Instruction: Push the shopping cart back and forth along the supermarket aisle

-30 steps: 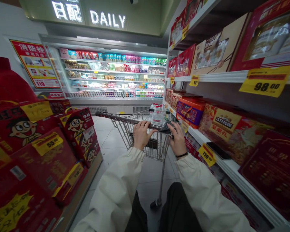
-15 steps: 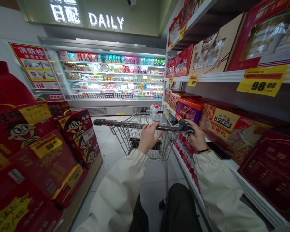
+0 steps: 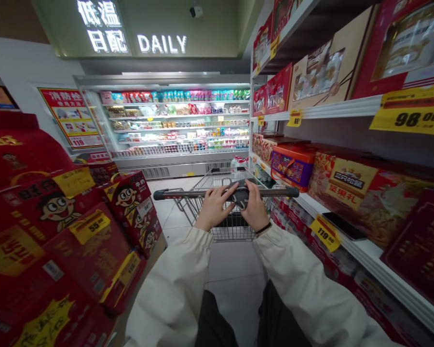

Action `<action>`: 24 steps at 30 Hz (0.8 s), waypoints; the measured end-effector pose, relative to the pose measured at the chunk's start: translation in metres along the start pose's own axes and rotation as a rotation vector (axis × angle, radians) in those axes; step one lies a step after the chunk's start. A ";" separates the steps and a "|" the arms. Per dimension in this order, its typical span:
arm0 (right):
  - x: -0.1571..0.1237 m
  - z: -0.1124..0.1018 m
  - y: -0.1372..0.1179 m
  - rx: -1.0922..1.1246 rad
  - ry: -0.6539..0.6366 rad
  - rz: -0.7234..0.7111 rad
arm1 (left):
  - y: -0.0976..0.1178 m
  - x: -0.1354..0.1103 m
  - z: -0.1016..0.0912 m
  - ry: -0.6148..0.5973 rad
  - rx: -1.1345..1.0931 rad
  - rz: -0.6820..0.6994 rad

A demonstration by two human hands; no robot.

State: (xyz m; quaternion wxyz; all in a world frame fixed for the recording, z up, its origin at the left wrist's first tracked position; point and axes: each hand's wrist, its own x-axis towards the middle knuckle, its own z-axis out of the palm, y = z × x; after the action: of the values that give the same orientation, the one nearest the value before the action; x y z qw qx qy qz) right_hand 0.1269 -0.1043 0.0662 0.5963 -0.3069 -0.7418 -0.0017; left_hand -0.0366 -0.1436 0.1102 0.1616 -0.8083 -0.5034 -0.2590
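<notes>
A wire shopping cart (image 3: 217, 180) stands in the aisle before me, its dark handle bar (image 3: 181, 193) running left to right. My left hand (image 3: 214, 206) is wrapped round the middle of the bar. My right hand (image 3: 253, 205) is closed on a dark grey cloth (image 3: 240, 193) pressed over the bar, right beside the left hand. Bottles with red caps (image 3: 238, 163) lie in the cart's far end. Both arms wear cream sleeves.
Red gift boxes with a cartoon face (image 3: 130, 200) are stacked low on the left. Shelves of boxed goods (image 3: 347, 178) with yellow price tags line the right; a dark phone (image 3: 342, 225) lies on the shelf edge. A lit chiller cabinet (image 3: 181, 125) closes the aisle ahead.
My right hand slid the cloth along the handle bar from its right end to the middle, meeting my left hand. The cart swung to face straight ahead.
</notes>
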 end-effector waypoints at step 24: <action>0.069 -0.040 -0.071 0.228 0.298 -0.088 | 0.005 -0.001 0.022 0.094 0.047 -0.094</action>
State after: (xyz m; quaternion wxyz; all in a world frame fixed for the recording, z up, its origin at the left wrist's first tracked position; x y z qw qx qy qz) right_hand 0.1226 -0.1456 0.1653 0.7298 -0.2011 -0.6534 0.0107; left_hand -0.0267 -0.1349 0.0916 0.1919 -0.7667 -0.5385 -0.2922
